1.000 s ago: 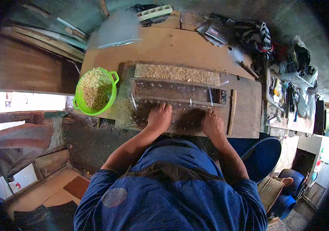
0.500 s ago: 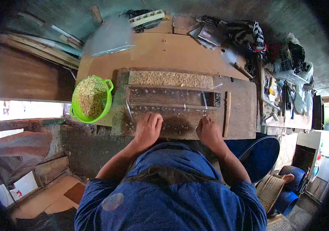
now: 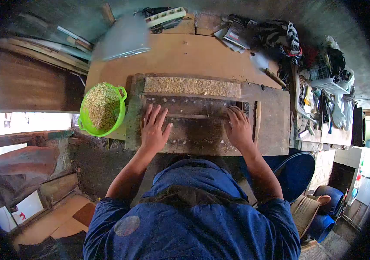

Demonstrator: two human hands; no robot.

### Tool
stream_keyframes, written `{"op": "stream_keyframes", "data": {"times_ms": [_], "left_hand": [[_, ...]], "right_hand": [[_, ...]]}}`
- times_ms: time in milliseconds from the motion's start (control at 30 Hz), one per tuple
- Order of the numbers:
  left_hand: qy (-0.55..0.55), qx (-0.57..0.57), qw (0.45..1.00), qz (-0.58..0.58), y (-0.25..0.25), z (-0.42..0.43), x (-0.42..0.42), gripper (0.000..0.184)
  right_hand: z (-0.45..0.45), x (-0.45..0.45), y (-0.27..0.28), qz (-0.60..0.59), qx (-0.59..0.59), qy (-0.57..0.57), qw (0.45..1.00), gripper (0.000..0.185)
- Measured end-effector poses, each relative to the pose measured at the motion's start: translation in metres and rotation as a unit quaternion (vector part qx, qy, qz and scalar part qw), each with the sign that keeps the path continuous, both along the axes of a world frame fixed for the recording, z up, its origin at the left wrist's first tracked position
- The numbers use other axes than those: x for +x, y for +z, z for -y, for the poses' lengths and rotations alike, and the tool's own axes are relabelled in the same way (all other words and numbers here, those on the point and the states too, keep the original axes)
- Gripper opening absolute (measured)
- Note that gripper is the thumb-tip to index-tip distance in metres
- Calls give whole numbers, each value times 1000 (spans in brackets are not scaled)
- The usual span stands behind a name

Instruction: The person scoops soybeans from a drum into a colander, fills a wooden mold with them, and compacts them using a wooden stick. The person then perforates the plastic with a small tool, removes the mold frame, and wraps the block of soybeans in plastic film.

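My left hand (image 3: 153,131) lies palm down with fingers spread over the left end of a dark wooden mould frame (image 3: 185,116) on the work board. Over its right end rests my right hand (image 3: 239,130), fingers stretched out. Nothing is gripped in either one. Thin clear film seems to lie across the frame under the hands, though its edges are hard to make out. Just beyond the frame sits a long flat slab of pale beans (image 3: 191,87). A wooden stick (image 3: 258,123) lies right of my right hand.
At the left stands a green colander (image 3: 122,118) heaped with pale beans (image 3: 100,104). Clear plastic sheets (image 3: 126,45) lie at the back left. Papers (image 3: 232,37) and a wooden-handled tool (image 3: 275,78) are at the back right. A blue barrel (image 3: 295,175) stands below the table.
Both hands have moved forward from the near edge of the board onto the frame. Their curled fingers have opened out flat. The clear film's bright creases no longer show.
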State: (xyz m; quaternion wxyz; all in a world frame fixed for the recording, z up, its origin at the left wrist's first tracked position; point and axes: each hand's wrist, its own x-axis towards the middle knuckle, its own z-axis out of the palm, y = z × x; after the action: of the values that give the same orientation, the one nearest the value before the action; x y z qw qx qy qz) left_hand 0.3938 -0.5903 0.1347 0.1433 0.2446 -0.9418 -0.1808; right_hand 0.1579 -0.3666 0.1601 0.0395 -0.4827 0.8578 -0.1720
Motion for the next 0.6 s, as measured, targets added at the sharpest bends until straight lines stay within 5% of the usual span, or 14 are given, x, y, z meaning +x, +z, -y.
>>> {"op": "stream_keyframes", "data": {"times_ms": [133, 600], "left_hand": [[-12, -10, 995, 95, 1, -5, 8, 67], [-114, 18, 990, 78, -1, 6, 3, 68]], "right_hand": [[-15, 10, -4, -45, 57, 39, 997, 57], [-28, 34, 6, 4, -27, -4, 1000, 55]]}}
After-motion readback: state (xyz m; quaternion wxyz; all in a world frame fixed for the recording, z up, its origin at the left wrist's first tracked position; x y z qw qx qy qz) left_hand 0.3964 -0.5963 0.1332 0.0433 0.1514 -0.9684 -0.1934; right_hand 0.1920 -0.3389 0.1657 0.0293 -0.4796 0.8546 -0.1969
